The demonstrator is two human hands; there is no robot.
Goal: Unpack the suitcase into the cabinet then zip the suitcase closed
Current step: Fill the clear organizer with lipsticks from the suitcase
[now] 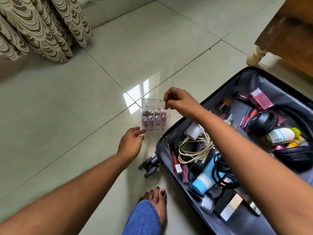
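Lipsticks stand in rows inside the clear organizer (pixel 153 118) that sits on the floor tiles (pixel 76 102) just beside the corner of the open suitcase (pixel 264 85), and we judge this light box to be the weak point. Our right hand (pixel 179 101) hovers over its far right corner with thumb and forefinger drawn together in a pinch; whether anything small is held between them we cannot tell. Our left hand (pixel 131 144) reaches toward the near left corner, fingers loosely spread, tips at or just short of the wall. If we lift by one thin edge the box may tilt and shed its lipsticks across the smooth tiles, and a sideways nudge from the left hand could slide it. The suitcase is far from emptied: a coiled white cable (pixel 193 148) with its charger, a blue tube (pixel 205 179), black headphones (pixel 261 120), bottles and small boxes lie loose, so zipping is well off. The cabinet is not clearly in view; a wooden furniture piece (pixel 288 31) on a turned leg stands beyond the suitcase, a patterned curtain (pixel 39 26) hangs at the far left. Our bare foot (pixel 156 202) and the suitcase wheel (pixel 149 166) lie close by, things to trip on when we rise.
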